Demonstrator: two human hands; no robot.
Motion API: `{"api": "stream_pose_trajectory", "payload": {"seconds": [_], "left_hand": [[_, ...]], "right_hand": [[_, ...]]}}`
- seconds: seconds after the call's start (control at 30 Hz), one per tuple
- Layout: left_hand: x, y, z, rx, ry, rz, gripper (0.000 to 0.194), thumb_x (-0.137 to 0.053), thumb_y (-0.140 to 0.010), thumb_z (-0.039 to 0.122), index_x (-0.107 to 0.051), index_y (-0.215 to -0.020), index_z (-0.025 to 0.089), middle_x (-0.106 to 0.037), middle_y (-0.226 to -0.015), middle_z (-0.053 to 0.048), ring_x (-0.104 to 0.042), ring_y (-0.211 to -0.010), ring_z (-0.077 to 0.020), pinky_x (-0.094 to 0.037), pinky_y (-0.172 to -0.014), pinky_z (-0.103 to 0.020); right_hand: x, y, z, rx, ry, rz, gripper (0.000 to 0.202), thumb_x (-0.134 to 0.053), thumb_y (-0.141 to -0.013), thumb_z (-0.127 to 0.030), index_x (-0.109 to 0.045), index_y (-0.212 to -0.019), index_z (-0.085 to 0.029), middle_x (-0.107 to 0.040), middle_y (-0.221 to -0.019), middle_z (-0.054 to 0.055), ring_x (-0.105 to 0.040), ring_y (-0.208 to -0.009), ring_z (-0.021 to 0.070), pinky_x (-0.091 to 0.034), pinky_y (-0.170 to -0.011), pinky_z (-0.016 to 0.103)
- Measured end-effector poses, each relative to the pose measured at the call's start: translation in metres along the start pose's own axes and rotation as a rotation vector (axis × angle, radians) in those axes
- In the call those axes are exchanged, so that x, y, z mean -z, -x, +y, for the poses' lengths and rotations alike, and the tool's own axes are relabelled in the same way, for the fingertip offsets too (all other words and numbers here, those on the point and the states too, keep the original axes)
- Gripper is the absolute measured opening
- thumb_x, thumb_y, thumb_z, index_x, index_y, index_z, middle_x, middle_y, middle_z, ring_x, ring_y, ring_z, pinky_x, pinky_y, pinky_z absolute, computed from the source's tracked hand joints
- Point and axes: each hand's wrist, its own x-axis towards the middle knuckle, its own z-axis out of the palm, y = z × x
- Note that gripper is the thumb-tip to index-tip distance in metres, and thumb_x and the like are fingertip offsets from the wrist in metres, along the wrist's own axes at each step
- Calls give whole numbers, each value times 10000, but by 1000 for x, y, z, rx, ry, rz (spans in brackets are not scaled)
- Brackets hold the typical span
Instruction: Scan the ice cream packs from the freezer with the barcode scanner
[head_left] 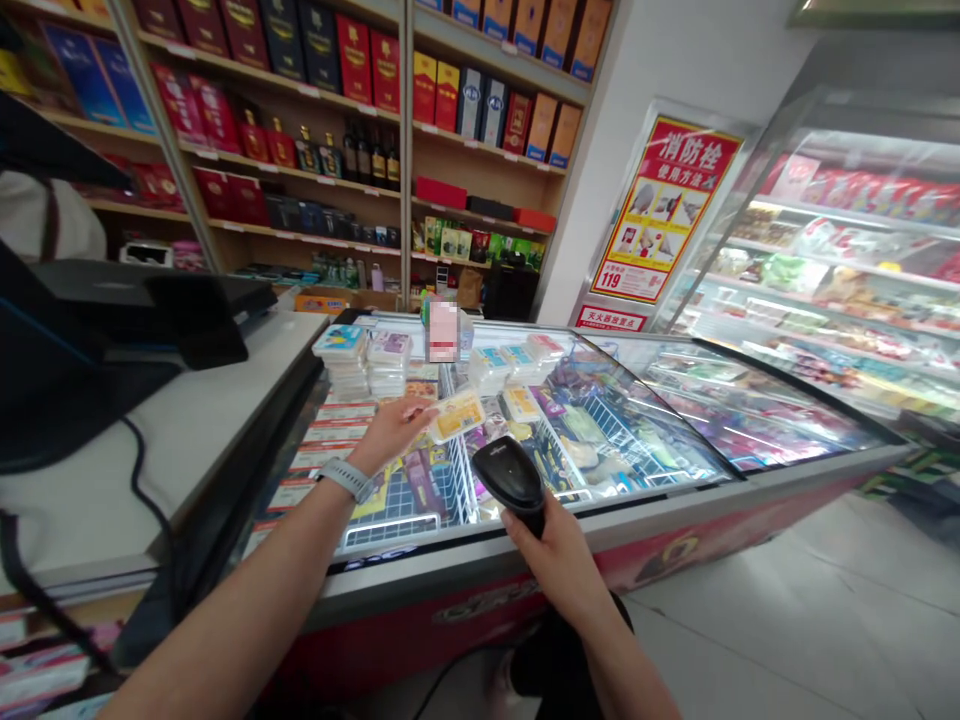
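Observation:
My left hand [399, 425], with a pale watch strap at the wrist, grips the near end of a flat clear pack with a yellow label [459, 415] and holds it over the freezer's glass top. In my right hand [551, 545] is a black handheld barcode scanner [510, 472], its head up and close to the pack. A similar yellow-labelled pack [521, 404] lies on the glass just beyond. Stacks of white packs with blue labels [343, 362] and purple labels [390, 362] stand behind my left hand. Another group of blue-labelled packs [495, 368] sits farther right.
The chest freezer [675, 490] spans the front, with wire baskets of frozen goods under its glass. A counter [67, 500] with a dark monitor and cables is at left. Shelves of boxed bottles [300, 100] line the back; a lit display fridge [840, 260] stands at right.

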Motion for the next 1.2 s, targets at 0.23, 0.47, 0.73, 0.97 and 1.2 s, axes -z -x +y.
{"api": "stream_pose_trajectory", "payload": {"seconds": [0.23,0.47,0.73,0.97,1.2], "left_hand": [[-3,-1,-3,-9,-29,-79,467,-586,-795,564,-716,-988,159,-733,-978,-94,-663,-903,-244,-513,-762,-328],[-5,-1,-4,-9,-72,-94,501,-572,-799,575,-706,-1004,138,-722,-1043,-121,-660,-945,-259,-508,-806,-355],[-4,0,-4,-12,-102,-105,483,-557,-816,566,-708,-1004,147,-723,-941,-90,-652,-872,-237,-495,-747,-325],[-5,0,-7,-19,-91,-128,456,-547,-824,567,-705,-959,161,-713,-847,-57,-636,-771,-204,-473,-664,-285],[-4,1,-5,-12,-97,-122,432,-550,-831,548,-702,-954,163,-692,-788,-46,-621,-732,-198,-459,-635,-281]], "right_hand": [[-1,-1,0,1,27,-5,234,-575,-871,-328,-607,-1039,-169,-703,-962,73,-649,-900,235,-470,-797,309],[0,0,3,-3,24,-8,248,-579,-874,-319,-601,-1068,-166,-700,-999,76,-644,-932,234,-466,-820,312],[-2,1,6,2,42,-8,243,-571,-876,-306,-600,-1073,-167,-697,-1018,86,-644,-955,245,-468,-835,331],[-1,1,5,10,29,-19,236,-563,-883,-304,-596,-1077,-173,-697,-1029,82,-643,-974,240,-470,-841,324],[-1,2,2,5,30,-4,244,-563,-884,-313,-598,-1076,-166,-700,-1017,81,-648,-961,237,-472,-831,317]]}}
